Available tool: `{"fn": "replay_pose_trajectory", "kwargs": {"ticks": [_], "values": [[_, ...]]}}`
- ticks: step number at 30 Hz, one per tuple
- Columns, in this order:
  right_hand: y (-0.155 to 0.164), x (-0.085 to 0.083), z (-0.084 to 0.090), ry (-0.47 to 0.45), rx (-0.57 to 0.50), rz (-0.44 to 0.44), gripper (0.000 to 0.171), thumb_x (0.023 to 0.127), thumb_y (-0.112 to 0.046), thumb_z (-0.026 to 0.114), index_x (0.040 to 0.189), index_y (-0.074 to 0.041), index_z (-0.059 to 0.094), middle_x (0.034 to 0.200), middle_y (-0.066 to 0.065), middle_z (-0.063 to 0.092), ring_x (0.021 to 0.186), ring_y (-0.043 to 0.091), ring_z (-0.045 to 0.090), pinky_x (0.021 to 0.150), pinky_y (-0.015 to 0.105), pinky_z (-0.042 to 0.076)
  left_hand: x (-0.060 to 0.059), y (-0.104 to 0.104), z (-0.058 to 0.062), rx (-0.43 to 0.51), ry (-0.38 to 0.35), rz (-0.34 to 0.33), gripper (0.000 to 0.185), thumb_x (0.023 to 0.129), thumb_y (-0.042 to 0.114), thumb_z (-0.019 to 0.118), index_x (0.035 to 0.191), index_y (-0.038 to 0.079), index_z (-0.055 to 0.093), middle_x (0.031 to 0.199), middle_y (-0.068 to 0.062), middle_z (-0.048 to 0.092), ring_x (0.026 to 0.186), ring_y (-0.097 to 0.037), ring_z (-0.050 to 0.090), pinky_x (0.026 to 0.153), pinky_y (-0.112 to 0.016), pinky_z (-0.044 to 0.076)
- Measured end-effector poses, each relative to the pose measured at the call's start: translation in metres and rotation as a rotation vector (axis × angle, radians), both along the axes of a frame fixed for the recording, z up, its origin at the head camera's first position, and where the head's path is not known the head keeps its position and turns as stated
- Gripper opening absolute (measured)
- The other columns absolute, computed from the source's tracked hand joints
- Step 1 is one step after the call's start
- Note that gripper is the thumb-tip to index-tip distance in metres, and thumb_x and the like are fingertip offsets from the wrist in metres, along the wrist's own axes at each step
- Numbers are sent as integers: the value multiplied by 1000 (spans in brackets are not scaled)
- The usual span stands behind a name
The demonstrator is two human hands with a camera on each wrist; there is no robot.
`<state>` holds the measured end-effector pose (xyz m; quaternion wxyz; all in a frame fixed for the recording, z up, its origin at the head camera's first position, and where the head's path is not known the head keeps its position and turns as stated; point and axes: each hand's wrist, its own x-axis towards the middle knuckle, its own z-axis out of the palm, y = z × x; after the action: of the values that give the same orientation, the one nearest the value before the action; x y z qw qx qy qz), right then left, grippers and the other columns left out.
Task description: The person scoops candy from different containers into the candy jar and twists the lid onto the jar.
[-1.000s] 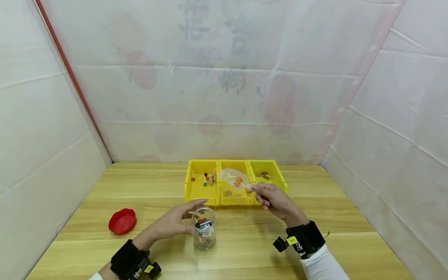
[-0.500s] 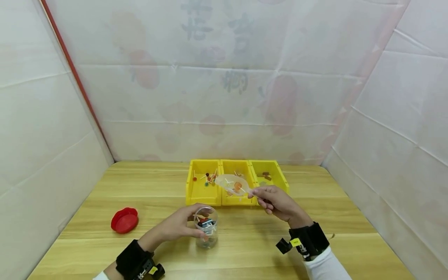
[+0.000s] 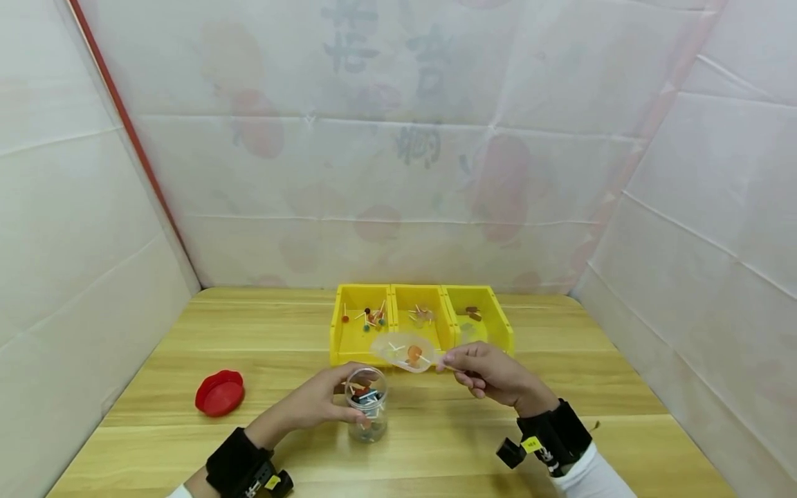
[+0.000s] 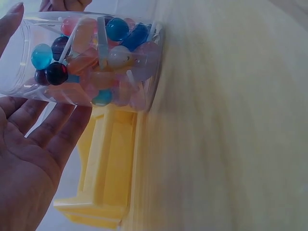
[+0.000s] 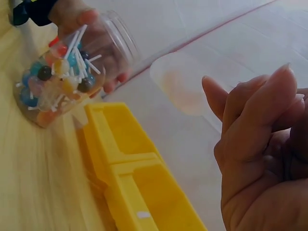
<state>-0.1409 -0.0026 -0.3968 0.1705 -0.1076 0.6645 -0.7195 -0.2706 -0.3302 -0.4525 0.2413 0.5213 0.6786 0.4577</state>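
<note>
My left hand (image 3: 320, 400) grips a clear plastic jar (image 3: 368, 430), thumb on the near side and fingers behind it. The jar stands upright and uncapped on the table, with several small lollipops (image 5: 60, 79) of mixed colours inside. Pinched by its handle in my right hand (image 3: 492, 373) is a translucent scoop (image 3: 389, 349). An orange lollipop (image 3: 414, 355) and white sticks lie in its bowl, which hangs over the front edge of the middle yellow bin (image 3: 429, 301), up and to the right of the jar's mouth. In the right wrist view the scoop looks blurred and pale.
Three yellow bins stand joined at the back. The left bin (image 3: 349, 342) holds several coloured lollipops, the middle one pale lollipops, the right bin (image 3: 498, 332) brown pieces and something pale. A red scalloped lid (image 3: 220, 393) lies left on the wooden table (image 3: 299, 463).
My right hand has drawn the loaded scoop out from above the middle bin, nearer to me and slightly left. My left hand has closed more fully round the jar.
</note>
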Motion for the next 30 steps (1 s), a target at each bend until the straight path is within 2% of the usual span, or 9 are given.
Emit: {"fn": "replay_pose_trajectory", "kwargs": {"ticks": [7, 13, 18, 25, 30], "values": [[-6, 9, 5, -16, -21, 82, 32, 107, -17, 41, 111, -3, 70, 61, -7, 48, 44, 4, 35, 37, 23, 29, 1, 0, 1, -3, 9, 8, 60, 88, 30, 75, 140, 14, 49, 132, -12, 59, 120, -21, 55, 99, -42, 46], [-8, 12, 13, -8, -2, 119, 32, 107, -14, 40, 111, -2, 70, 62, -7, 48, 43, 5, 33, 40, 16, 37, 2, 0, 3, -11, 35, 20, 64, 87, 33, 75, 140, 12, 48, 126, -12, 61, 116, -23, 57, 98, -45, 47], [-7, 12, 26, -19, 48, 136, 31, 106, -15, 43, 111, 1, 69, 62, -7, 48, 43, 3, 35, 42, 14, 40, 2, 0, 3, -9, 33, 14, 65, 87, 32, 75, 142, 12, 47, 126, -12, 61, 114, -24, 57, 98, -43, 48], [-6, 9, 47, -24, 163, 161, 33, 105, -16, 47, 111, 11, 65, 59, -6, 49, 42, 6, 33, 42, 15, 40, 1, 0, 3, -4, 20, 15, 64, 87, 30, 76, 142, 14, 48, 127, 1, 60, 117, -21, 57, 98, -43, 47], [-8, 7, 61, -15, 250, 181, 37, 104, -19, 48, 110, 15, 64, 59, -4, 49, 42, 5, 35, 42, 15, 43, 1, 0, 4, -2, 2, 12, 64, 87, 30, 76, 142, 12, 48, 128, 0, 60, 118, -22, 56, 99, -42, 46]]}}
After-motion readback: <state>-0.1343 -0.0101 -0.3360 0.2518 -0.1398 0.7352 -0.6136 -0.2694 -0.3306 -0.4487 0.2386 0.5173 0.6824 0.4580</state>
